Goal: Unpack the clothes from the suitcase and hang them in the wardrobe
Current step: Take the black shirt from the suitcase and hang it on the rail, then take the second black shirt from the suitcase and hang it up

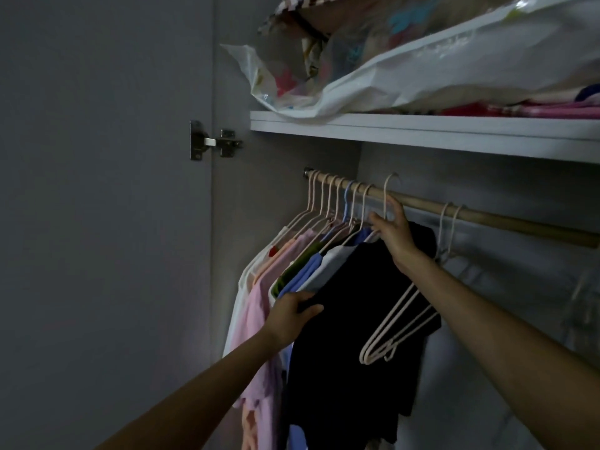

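A black garment (354, 319) hangs on a pale hanger whose hook (388, 190) sits just above the wooden rail (506, 220). My right hand (394, 228) grips that hanger at its neck, right below the rail. My left hand (293, 311) holds the black garment's left shoulder edge, thumb on the front. To the left, several hung clothes (282, 271) in white, pink, green, blue and grey crowd the rail's left end. The suitcase is out of view.
Two bare pale hangers (399, 323) dangle from the rail right of the black garment. A white shelf (422, 133) above carries a plastic bag (438, 69) of fabrics and folded clothes. The open wardrobe door (97, 190) with its hinge (211, 142) stands at left.
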